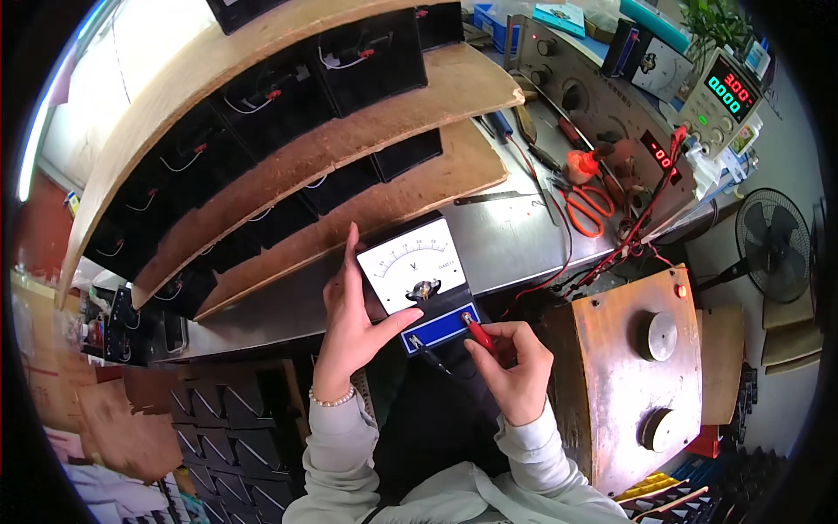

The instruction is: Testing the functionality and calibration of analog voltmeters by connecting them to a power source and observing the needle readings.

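An analog voltmeter with a white dial, a black body and a blue base panel is tilted up at the bench's front edge. My left hand holds it by its left side, thumb lying across the lower part. Between the thumb and fingers of my right hand is a red alligator clip, its tip at the right terminal of the blue panel. A black alligator clip sits at the left terminal, its lead hanging down.
Wooden shelves with several black meter boxes rise at the left. On the metal bench lie orange-handled scissors and test leads. A power supply stands far right, above a wooden box with two knobs. A fan is beyond.
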{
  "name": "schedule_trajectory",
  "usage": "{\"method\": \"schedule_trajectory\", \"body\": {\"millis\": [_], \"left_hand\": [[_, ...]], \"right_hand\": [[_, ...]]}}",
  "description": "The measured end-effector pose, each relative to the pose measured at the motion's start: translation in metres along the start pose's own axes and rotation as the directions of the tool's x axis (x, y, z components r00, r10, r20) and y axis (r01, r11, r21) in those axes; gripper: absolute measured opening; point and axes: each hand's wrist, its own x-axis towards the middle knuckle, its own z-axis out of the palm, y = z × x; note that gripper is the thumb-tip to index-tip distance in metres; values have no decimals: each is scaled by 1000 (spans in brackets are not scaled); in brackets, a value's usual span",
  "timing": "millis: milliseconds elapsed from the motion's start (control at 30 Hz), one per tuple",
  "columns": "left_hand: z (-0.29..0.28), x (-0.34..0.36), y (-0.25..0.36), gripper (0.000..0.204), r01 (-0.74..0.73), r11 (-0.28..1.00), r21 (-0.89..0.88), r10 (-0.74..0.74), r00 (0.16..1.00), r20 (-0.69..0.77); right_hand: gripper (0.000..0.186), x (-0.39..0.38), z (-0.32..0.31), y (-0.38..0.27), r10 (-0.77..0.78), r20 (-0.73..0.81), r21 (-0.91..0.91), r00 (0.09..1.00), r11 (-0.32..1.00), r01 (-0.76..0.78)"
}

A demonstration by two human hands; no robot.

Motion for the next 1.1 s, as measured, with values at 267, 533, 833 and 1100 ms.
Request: {"method": "schedule_trajectory", "body": {"millis": [267,533,833,1100], "left_hand": [[-4,-11,-2,112,-13,997,82,16,999,-35],[2,-83,36,86,79,969,236,20,920,-392],[-261,-322,87,80,760,91,643,154,628,-763],[-384,-609,36,75,713,-591,377,-269,266,-926]], "right_hand": [[17,-3,-6,25,-270,-36,-77,962,961,267],[22,-54,13,-10,33,257,-187,966,982,16],[15,-84,45,15,-232,654,-169,720,883,438],[12,-57,8,60,-202,731,-291,652,772,566]]}}
